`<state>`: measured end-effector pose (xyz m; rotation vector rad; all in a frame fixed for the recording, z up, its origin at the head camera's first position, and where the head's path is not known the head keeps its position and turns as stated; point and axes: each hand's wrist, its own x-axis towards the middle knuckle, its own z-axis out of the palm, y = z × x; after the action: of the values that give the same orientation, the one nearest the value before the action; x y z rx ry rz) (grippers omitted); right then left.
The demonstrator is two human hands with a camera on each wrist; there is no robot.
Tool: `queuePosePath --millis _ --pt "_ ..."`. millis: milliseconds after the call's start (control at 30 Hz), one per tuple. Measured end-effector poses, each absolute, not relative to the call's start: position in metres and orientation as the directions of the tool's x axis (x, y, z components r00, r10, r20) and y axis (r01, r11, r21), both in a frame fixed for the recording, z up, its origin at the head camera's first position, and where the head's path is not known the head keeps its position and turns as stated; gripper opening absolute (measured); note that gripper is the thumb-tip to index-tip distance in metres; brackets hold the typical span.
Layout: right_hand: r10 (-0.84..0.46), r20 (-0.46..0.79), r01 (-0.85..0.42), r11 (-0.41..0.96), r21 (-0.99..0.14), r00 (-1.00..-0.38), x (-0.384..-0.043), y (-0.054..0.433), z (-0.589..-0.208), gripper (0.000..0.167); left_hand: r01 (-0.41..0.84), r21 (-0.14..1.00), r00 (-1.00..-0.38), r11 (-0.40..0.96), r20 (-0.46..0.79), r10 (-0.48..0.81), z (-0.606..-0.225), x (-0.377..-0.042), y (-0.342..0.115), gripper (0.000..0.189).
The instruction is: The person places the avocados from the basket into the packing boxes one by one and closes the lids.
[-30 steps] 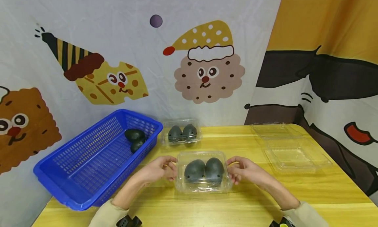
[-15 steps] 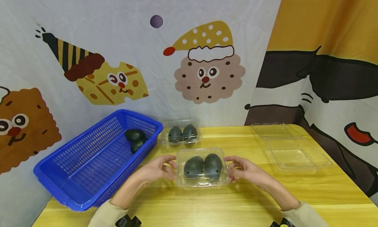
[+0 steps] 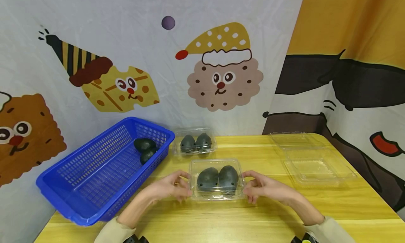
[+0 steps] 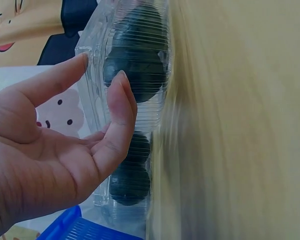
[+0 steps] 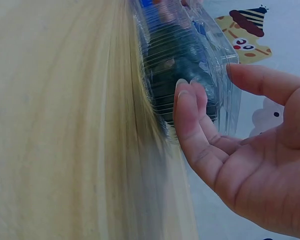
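Note:
A clear plastic clamshell box [image 3: 193, 172] with its lid down lies on the table in front of me, two dark green avocados [image 3: 228, 176] inside. My left hand [image 3: 169, 187] holds its left end and my right hand [image 3: 268, 187] its right end. In the left wrist view, the thumb is at the lid rim and the fingers [image 4: 121, 107] curl against the ribbed side. The right wrist view has the same hold, with curved fingers [image 5: 190, 117] over the side wall and the thumb by the lid edge. The avocados are partly blurred by the ribbed plastic.
A blue mesh basket [image 3: 105, 172] with two avocados [image 3: 144, 145] stands on the left. Behind the held box is another clamshell [image 3: 177, 144] with two avocados. Open clear boxes [image 3: 316, 165] lie at the right on the wooden table [image 3: 269, 222]. A cartoon cloth hangs behind.
The box has slid a little away from me, mostly in the first half second. Since then, both thumbs have shifted along its ends while the fingers regrip.

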<state>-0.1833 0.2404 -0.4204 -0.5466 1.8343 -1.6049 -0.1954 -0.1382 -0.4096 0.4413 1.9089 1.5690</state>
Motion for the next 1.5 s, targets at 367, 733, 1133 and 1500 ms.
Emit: queuePosePath --millis 367,733,1133,1500 --pt "-0.736 -0.203 0.112 0.173 -0.979 -0.645 -0.181 0.237 -0.424 0.031 -0.182 0.957 -0.735 0.227 -0.286 0.615 -0.419 -0.186 -0.136 0.028" --pt "-0.747 -0.218 0.164 0.147 -0.975 -0.628 -0.183 0.236 -0.432 0.037 -0.185 0.959 -0.693 0.215 -0.283 0.664 -0.421 -0.181 -0.131 0.028" --pt "-0.744 -0.191 0.180 0.096 -0.979 -0.640 -0.184 0.235 -0.438 0.029 -0.178 0.969 -0.694 0.173 -0.248 0.675 -0.423 -0.177 -0.127 0.030" --pt "-0.742 -0.155 0.175 0.051 -0.983 -0.652 -0.185 0.237 -0.442 0.026 -0.182 0.970 -0.702 0.161 -0.243 0.669 -0.424 -0.178 -0.128 0.027"
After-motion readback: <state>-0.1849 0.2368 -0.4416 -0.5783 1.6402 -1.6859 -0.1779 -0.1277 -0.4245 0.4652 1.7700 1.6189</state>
